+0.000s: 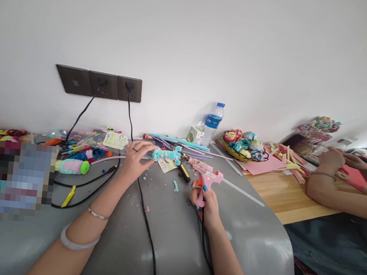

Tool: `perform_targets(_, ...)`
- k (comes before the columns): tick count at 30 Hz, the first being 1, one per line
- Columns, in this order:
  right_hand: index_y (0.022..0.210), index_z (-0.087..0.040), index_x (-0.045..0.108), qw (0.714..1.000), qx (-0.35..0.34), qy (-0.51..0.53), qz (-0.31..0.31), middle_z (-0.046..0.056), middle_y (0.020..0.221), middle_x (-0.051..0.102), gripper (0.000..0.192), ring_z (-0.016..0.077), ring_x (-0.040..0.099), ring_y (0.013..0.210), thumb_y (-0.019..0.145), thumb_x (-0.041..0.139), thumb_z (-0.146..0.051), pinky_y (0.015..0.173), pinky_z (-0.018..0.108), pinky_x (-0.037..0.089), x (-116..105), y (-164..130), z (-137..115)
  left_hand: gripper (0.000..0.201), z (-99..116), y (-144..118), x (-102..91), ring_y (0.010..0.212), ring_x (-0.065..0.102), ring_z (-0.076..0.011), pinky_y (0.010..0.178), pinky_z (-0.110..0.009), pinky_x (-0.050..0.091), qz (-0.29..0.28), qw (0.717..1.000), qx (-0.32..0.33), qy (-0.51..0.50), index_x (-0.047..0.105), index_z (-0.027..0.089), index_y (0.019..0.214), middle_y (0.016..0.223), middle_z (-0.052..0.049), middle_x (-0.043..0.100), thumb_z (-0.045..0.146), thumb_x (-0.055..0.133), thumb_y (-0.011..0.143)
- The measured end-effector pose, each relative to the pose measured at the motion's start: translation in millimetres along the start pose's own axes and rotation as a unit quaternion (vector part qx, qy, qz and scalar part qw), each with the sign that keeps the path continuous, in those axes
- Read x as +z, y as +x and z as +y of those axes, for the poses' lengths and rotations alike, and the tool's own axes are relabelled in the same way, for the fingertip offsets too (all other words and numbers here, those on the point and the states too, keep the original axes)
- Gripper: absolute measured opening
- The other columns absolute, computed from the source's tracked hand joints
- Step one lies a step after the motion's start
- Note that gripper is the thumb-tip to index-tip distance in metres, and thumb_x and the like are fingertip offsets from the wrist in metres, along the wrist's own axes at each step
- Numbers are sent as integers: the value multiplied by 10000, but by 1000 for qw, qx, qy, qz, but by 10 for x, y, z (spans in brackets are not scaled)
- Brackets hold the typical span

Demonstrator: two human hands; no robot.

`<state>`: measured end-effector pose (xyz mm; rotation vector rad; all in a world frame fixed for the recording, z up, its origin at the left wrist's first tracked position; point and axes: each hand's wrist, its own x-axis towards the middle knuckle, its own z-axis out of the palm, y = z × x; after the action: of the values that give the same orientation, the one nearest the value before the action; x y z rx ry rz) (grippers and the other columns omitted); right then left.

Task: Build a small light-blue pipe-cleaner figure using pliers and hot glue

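Observation:
Between the fingertips of my left hand (138,158) is a fuzzy light-blue pipe-cleaner figure (167,155) with small pinkish bits on it. My right hand (208,201) grips a pink hot glue gun (206,175), its fingers around the handle. The nozzle points left and sits close to the figure's right end; whether they touch I cannot tell. A clear glue stick (243,192) sticks out of the gun's back. Beneath the figure lie a paper tag (167,165) and a tool with yellow-and-black handles (184,173). A short turquoise scrap (175,186) rests nearby.
Pipe cleaners (179,143), a water bottle (213,123) and a small box (195,135) stand along the wall. A basket of paper flowers (244,146) is at right, beside a co-worker's arms (338,189). Black cables (149,234) cross the grey table (119,253).

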<state>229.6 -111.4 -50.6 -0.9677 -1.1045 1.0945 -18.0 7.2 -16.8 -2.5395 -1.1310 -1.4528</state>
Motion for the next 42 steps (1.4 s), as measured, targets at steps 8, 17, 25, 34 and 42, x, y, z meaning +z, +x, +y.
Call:
perform_targets(8, 905, -193, 581, 1000, -4, 10, -4, -63, 414, 445, 451, 107, 274, 397, 891, 531, -640, 464, 277, 190, -11, 1, 20, 326, -4, 2, -5, 1107, 602, -270, 981, -431, 417, 4, 1000, 8, 0, 655, 275, 1157, 1153, -58, 686, 178, 666, 845)
perform_targets(17, 904, -192, 578, 1000, -5, -2, -2, -63, 415, 437, 462, 110, 280, 396, 884, 527, -651, 464, 273, 199, -16, 1, 22, 333, -8, -2, 7, 1114, 601, -271, 992, -439, 423, -2, 1000, -2, 3, 664, 285, 1150, 1153, -52, 685, 174, 670, 835)
perform_targets(25, 909, -197, 588, 1000, -11, -18, -15, -58, 425, 458, 477, 112, 289, 403, 881, 528, -669, 468, 270, 213, 2, -3, 18, 341, 6, -2, 5, 1110, 606, -270, 985, -438, 426, 0, 1000, 1, 1, 669, 282, 1137, 1140, -55, 694, 145, 680, 825)
perform_targets(34, 908, -196, 590, 999, -15, -37, -21, -53, 449, 480, 461, 114, 316, 419, 907, 524, -652, 477, 273, 244, 11, -22, 18, 341, 17, -8, 4, 1112, 600, -272, 986, -438, 420, -4, 1000, 8, 10, 676, 283, 1132, 1145, -56, 695, 141, 687, 822)
perform_targets(42, 926, -190, 577, 998, -32, -36, -38, -55, 464, 495, 429, 109, 337, 433, 941, 513, -614, 491, 274, 252, -19, -4, 73, 345, -2, -21, 14, 1106, 599, -270, 979, -437, 417, -3, 1000, 21, 17, 670, 282, 1149, 1152, -55, 692, 151, 687, 831)
